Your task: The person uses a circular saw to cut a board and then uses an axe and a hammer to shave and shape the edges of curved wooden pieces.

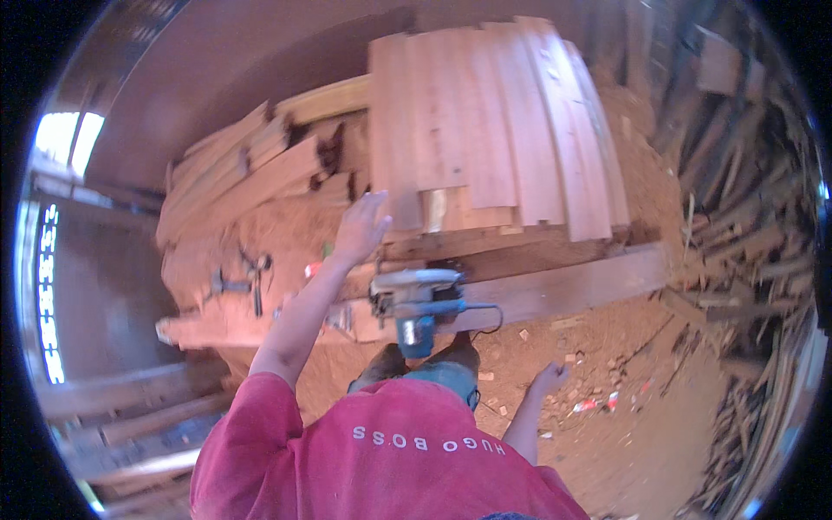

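Note:
My left hand point(362, 227) reaches forward with its fingers stretched out, nothing visible in it. It is beside the lower left corner of a row of reddish planks point(472, 113) laid edge to edge. My right hand point(549, 378) hangs low at my right side over the dirt floor, fingers curled in and no object showing. In front of my legs, a teal circular saw point(416, 322) with a pale guard and a dark cord rests on a long wooden beam point(563, 286). Neither hand touches the saw.
A hammer point(227, 283) and another dark hand tool point(257, 282) lie at the left end. Behind them are piled rough boards point(251, 186). Scrap wood point(745, 208) heaps along the right side. Wood chips and red litter point(586, 405) dot the floor point(641, 451).

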`<action>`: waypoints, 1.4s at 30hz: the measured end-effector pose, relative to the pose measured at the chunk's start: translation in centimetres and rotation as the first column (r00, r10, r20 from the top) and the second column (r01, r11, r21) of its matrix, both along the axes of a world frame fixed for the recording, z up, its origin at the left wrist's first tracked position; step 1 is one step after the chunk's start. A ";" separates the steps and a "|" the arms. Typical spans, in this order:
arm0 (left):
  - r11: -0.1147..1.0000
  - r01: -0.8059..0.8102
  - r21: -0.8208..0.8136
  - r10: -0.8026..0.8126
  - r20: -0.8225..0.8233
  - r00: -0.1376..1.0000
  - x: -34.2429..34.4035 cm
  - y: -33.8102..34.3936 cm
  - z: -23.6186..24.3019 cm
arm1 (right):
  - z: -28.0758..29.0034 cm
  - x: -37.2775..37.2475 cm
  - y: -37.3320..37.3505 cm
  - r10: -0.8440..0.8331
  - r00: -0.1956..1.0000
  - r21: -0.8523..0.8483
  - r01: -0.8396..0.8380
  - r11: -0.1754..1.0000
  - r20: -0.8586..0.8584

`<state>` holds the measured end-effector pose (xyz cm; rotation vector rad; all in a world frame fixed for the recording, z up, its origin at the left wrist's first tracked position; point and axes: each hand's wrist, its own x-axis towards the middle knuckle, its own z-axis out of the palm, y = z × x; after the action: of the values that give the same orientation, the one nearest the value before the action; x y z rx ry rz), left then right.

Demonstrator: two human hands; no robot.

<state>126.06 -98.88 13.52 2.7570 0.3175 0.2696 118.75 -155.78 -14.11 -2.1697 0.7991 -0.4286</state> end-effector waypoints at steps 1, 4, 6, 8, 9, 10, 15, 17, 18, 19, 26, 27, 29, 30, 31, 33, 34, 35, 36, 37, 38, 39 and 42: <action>0.995 -0.092 -0.046 0.094 0.055 0.994 -4.0 1.9 -0.5 | -1.7 -3.9 -0.5 -0.012 0.992 -0.227 -0.016 0.974 -0.122; 0.912 -0.396 -0.104 0.409 0.187 0.893 -20.5 6.0 -2.4 | -4.0 -12.9 2.6 0.530 0.674 0.457 -0.307 0.835 -0.515; 0.845 -0.513 -0.149 0.533 0.177 0.827 -31.0 6.3 -3.3 | -5.3 -16.6 6.8 0.785 0.423 0.609 -0.497 0.618 -0.452; 0.753 -0.636 -0.170 0.654 0.083 0.752 -41.9 4.6 -5.1 | -5.1 -18.2 12.2 0.835 0.218 0.556 -0.658 0.508 -0.505; 0.692 -0.704 -0.160 0.713 -0.001 0.701 -47.8 3.4 -6.8 | -3.4 -18.8 15.3 0.783 0.164 0.477 -0.712 0.515 -0.600; 0.630 -0.761 -0.155 0.760 -0.084 0.645 -53.4 1.8 -8.6 | -3.3 -19.3 17.0 0.784 0.114 0.376 -0.829 0.413 -0.610; 0.356 -0.929 -0.098 0.705 -0.624 0.336 -83.8 -9.4 -16.1 | -7.5 -21.8 25.8 0.712 -0.319 0.220 -0.948 -0.231 -0.625; 0.363 -0.919 -0.156 0.661 -0.651 0.372 -84.4 -13.6 -16.0 | -4.0 -18.1 30.1 0.549 -0.500 0.295 -0.857 -0.422 -0.669; 0.167 -0.972 -0.166 0.698 -0.676 0.235 -86.6 -17.3 -16.0 | 1.3 -18.7 34.1 0.377 -0.664 0.440 -0.727 -0.527 -0.646; 0.046 -0.970 -0.239 0.766 -0.615 0.188 -87.8 -18.2 -16.0 | 7.9 -19.3 38.2 0.231 -0.778 0.570 -0.597 -0.565 -0.585; -0.407 -0.697 -0.591 0.894 -0.416 -0.169 -86.0 -18.8 -15.0 | 4.5 -29.4 50.6 0.712 -0.406 0.040 -0.881 -0.471 -0.573; -0.383 -0.709 -0.592 0.895 -0.427 -0.127 -85.6 -19.0 -15.3 | 2.5 -31.0 52.6 0.678 -0.282 -0.078 -0.891 -0.448 -0.679; -0.391 -0.717 -0.576 0.856 -0.514 -0.054 -85.1 -19.9 -16.5 | 1.2 -32.5 56.5 0.388 -0.679 0.099 -0.560 -0.822 -0.623; -0.397 -0.727 -0.561 0.824 -0.567 -0.013 -85.0 -20.1 -17.0 | 0.9 -33.3 58.1 0.184 -0.807 0.173 -0.332 -0.927 -0.561; -0.423 -0.725 -0.543 0.798 -0.603 -0.014 -85.2 -21.4 -17.3 | 1.4 -34.6 59.9 0.069 -0.870 0.250 -0.215 -0.944 -0.487; -0.452 -0.724 -0.521 0.744 -0.668 0.017 -85.4 -22.0 -17.4 | 2.9 -35.5 62.3 -0.125 -0.939 0.389 -0.011 -0.921 -0.321; -0.453 -0.727 -0.516 0.718 -0.694 0.045 -85.6 -21.3 -17.3 | 2.9 -35.4 63.4 -0.203 -0.940 0.386 0.086 -0.918 -0.275; -0.457 -0.725 -0.516 0.708 -0.704 0.055 -86.2 -20.3 -17.0 | 2.3 -35.4 64.5 -0.278 -0.934 0.379 0.179 -0.908 -0.224; -0.465 -0.717 -0.519 0.706 -0.706 0.053 -87.0 -19.2 -16.7 | 1.7 -35.6 65.6 -0.352 -0.920 0.364 0.272 -0.891 -0.174; -0.484 -0.708 -0.514 0.705 -0.708 0.032 -88.2 -18.4 -16.1 | 2.3 -37.0 67.4 -0.294 -0.920 0.351 0.194 -0.916 -0.258; -0.526 -0.672 -0.521 0.720 -0.693 -0.026 -89.2 -17.8 -15.3 | 3.5 -38.0 68.8 -0.241 -0.907 0.338 0.120 -0.933 -0.345; -0.562 -0.632 -0.533 0.740 -0.666 -0.096 -90.6 -16.8 -14.5 | 4.6 -39.5 70.4 -0.189 -0.883 0.317 0.048 -0.947 -0.429; -0.641 -0.497 -0.585 0.760 -0.574 -0.304 -92.9 -10.6 -10.1 | 0.9 -41.4 71.6 0.260 -0.630 0.292 -0.634 -0.716 -0.731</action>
<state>33.16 -109.47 3.41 0.5116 2.0693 0.6839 77.37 -84.17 -13.18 -2.2996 -2.0767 1.4183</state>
